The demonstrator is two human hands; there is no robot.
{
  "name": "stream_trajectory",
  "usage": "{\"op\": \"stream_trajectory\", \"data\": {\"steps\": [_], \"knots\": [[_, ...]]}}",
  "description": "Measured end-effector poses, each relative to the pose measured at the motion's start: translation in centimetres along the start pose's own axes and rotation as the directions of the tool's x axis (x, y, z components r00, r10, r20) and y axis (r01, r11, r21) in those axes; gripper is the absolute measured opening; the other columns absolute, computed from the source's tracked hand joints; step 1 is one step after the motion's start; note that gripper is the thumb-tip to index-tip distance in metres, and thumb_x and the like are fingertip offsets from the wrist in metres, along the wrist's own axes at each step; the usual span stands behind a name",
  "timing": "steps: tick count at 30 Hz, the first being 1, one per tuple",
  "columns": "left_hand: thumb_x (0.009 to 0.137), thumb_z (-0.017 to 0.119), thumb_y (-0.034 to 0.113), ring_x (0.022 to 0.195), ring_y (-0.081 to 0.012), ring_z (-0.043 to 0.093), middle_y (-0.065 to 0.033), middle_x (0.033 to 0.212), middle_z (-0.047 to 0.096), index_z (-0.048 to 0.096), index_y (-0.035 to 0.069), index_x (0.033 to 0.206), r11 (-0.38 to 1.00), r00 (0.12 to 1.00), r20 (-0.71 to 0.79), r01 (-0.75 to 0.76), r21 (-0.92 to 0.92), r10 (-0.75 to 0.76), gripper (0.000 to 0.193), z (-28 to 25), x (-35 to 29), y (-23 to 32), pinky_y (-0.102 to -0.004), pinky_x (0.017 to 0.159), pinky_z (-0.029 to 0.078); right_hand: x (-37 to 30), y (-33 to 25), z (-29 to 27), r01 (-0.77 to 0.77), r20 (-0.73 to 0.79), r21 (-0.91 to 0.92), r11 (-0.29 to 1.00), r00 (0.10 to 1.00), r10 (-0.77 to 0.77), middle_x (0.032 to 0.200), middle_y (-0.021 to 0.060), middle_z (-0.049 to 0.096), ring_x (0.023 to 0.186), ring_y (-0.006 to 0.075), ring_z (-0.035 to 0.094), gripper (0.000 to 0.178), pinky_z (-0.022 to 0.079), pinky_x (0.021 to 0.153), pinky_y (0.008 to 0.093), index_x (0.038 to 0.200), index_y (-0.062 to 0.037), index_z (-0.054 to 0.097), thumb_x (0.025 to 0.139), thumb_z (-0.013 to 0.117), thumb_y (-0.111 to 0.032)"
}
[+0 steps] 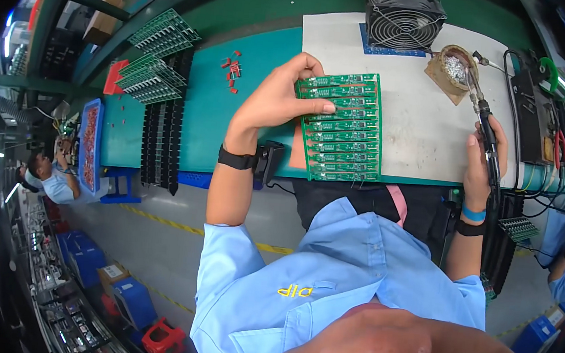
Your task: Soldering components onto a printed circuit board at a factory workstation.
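My left hand (278, 98) grips a green circuit board panel (346, 140) at its upper left, thumb on top and fingers at the far edge. The panel is made up of several narrow boards side by side and lies over the near edge of the bench. My right hand (482, 167) is closed around a soldering iron (490, 141) with a black handle and cable. Its metal tip reaches to a round brown pot (446, 54) holding silvery material, on a small brown base; whether the tip touches that material I cannot tell.
A black fan (406, 26) stands at the back of the white work sheet (422, 139). Loose red components (232, 71) lie on the green mat. Left of them, more panels stand in a black rack (161, 139), beside a blue tray (98, 159). Black equipment (531, 122) and cables crowd the right.
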State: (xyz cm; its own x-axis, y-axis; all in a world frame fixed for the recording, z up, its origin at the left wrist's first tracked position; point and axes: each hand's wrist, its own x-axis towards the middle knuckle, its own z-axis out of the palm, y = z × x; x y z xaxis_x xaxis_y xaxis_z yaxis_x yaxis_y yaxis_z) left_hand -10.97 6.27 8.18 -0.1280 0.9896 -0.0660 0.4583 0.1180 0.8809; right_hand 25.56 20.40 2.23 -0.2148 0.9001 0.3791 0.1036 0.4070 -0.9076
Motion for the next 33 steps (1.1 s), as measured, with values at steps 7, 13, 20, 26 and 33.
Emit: {"op": "stream_trajectory", "data": {"steps": [7,13,20,26,33], "knots": [[0.093,0.076,0.019,0.092,-0.0109,0.062,-0.0021,0.099,0.066,0.061,0.003,0.117,0.995,0.996,-0.085,0.010,-0.096,-0.019,0.032,-4.9,-1.1,1.6,-0.0265,0.082,0.050,-0.3,0.2,0.1,0.044,0.024,0.024,0.999,0.999,-0.045,0.117,0.0098,0.067,0.096,0.0119,0.061,0.048,0.051,0.090,0.0271,0.138,-0.0007,0.056,0.092,0.070,-0.004],[0.101,0.067,0.028,0.113,-0.0158,0.061,-0.0067,0.118,0.066,0.055,0.000,0.134,0.939,0.829,-0.516,0.033,-0.343,-0.218,0.044,-11.2,3.1,-0.4,-0.0309,0.097,0.048,-0.4,0.1,0.1,0.039,0.049,0.065,0.997,0.998,-0.042,0.115,0.0098,0.067,0.096,0.0117,0.061,0.045,0.051,0.091,0.0269,0.137,-0.0003,0.056,0.095,0.068,-0.006],[0.090,0.078,0.036,0.139,-0.0298,0.048,-0.0188,0.151,0.049,0.045,0.003,0.148,0.999,0.846,-0.534,0.024,0.042,0.002,0.075,-3.4,-0.3,0.3,-0.0473,0.111,0.042,-1.0,1.4,-0.2,0.077,-0.081,0.026,0.997,0.994,-0.075,0.105,0.0082,0.068,0.089,0.0119,0.060,0.051,0.048,0.083,0.0253,0.146,-0.0025,0.046,0.098,0.064,-0.005],[0.079,0.085,0.038,0.147,-0.0389,0.036,-0.0168,0.154,0.046,0.059,0.007,0.139,0.736,0.982,-0.024,-0.126,0.665,0.189,0.072,6.0,-7.5,2.9,-0.0581,0.121,0.023,0.6,3.2,-0.1,-0.007,-0.132,0.597,0.802,0.985,0.107,0.114,0.0107,0.066,0.098,0.0163,0.060,0.045,0.047,0.086,0.0299,0.147,-0.0060,0.044,0.106,0.055,-0.019],[0.077,0.086,0.040,0.148,-0.0368,0.034,-0.0141,0.156,0.045,0.065,0.009,0.133,0.800,0.985,-0.076,-0.078,0.595,0.152,0.068,8.4,-8.1,0.8,-0.0563,0.122,0.018,2.4,-1.8,4.2,-0.277,0.171,0.907,0.318,0.931,0.323,0.134,0.0162,0.057,0.112,0.0249,0.056,0.052,0.047,0.096,0.0382,0.145,-0.0045,0.045,0.110,0.040,-0.042]]}}
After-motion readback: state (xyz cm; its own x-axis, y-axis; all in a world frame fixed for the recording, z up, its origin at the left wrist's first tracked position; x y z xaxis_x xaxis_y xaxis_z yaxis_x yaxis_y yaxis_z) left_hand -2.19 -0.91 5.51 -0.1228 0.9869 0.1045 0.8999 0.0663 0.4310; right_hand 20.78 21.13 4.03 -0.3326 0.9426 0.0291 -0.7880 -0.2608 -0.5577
